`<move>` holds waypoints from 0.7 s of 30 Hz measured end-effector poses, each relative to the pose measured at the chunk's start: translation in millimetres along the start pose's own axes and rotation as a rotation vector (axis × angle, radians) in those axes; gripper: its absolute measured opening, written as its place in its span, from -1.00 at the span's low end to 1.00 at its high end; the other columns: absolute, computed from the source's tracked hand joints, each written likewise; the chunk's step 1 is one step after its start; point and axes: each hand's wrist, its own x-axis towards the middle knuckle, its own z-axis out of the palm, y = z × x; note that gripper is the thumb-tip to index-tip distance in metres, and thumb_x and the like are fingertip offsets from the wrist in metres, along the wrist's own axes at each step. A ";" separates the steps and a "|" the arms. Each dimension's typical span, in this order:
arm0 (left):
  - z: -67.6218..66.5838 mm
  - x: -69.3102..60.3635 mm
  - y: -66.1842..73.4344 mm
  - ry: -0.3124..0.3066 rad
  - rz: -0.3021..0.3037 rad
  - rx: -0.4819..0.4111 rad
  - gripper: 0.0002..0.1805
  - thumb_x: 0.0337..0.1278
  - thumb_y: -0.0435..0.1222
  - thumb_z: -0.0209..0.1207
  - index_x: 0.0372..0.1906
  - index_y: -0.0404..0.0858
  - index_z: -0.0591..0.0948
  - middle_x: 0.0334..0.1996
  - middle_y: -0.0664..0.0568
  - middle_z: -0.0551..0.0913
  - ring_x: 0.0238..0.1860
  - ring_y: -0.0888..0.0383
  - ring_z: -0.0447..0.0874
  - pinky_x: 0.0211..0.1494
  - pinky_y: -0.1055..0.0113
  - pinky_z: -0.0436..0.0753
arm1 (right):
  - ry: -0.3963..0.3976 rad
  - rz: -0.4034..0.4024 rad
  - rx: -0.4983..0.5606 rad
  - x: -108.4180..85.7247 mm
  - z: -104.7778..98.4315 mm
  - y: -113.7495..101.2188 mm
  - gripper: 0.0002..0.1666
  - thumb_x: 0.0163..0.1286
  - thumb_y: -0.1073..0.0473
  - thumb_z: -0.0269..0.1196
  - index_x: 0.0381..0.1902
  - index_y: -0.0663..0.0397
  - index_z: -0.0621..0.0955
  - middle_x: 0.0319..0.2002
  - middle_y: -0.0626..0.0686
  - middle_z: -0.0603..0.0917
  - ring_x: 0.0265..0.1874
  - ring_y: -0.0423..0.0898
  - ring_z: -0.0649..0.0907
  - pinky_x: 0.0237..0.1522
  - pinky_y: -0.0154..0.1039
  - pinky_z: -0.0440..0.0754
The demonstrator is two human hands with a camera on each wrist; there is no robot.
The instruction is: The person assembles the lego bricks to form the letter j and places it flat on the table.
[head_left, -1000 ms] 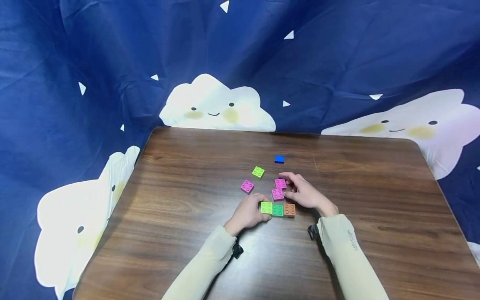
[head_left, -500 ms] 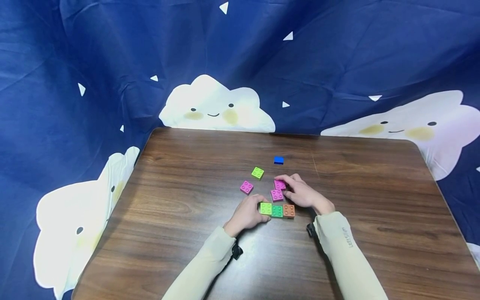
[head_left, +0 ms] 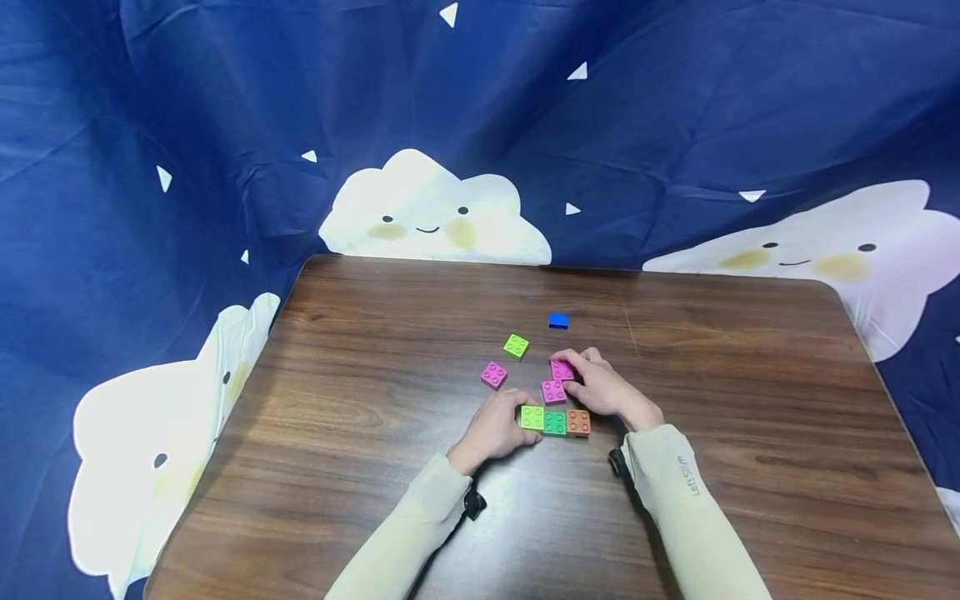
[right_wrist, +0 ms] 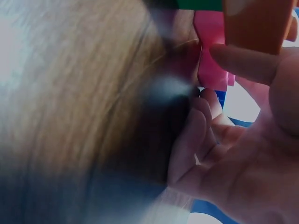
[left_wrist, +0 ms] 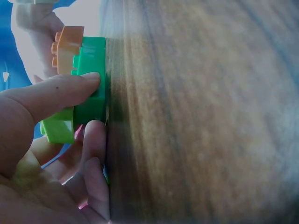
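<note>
Wrapped round the left end of a joined row of toy building bricks is my left hand (head_left: 495,425). A lime brick (head_left: 532,417), a green brick (head_left: 555,423) and an orange brick (head_left: 578,422) show on top. In the left wrist view my thumb presses on the green side (left_wrist: 95,107), fingers opposite. My right hand (head_left: 604,390) pinches the far pink brick (head_left: 562,372) between index finger and thumb. Touching it is a nearer pink brick (head_left: 553,392), just behind the row. In the right wrist view, the orange brick (right_wrist: 257,25) partly hides the pink ones (right_wrist: 210,32).
Another pink brick (head_left: 493,375) lies left of the pink pair. Behind it is a loose lime brick (head_left: 516,347), and farther back a blue brick (head_left: 558,321). The brown wooden table (head_left: 360,400) ends at a blue curtain (head_left: 600,125) with cloud prints.
My right hand has moved slightly left, and its index finger has come over the far pink brick. That brick has shifted a little to the right. My left hand stays put.
</note>
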 end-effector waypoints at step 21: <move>0.4 -0.2 -0.9 0.011 0.009 0.022 -0.58 -0.30 -0.25 0.50 -0.17 -0.13 0.67 -0.20 0.09 0.66 -0.22 0.22 0.55 -0.13 0.39 0.49 | 0.062 0.058 0.007 -1.9 -1.5 -0.3 -0.54 0.40 0.23 0.13 0.24 0.09 0.37 -0.05 0.30 0.39 -0.09 0.11 0.45 0.04 0.13 0.47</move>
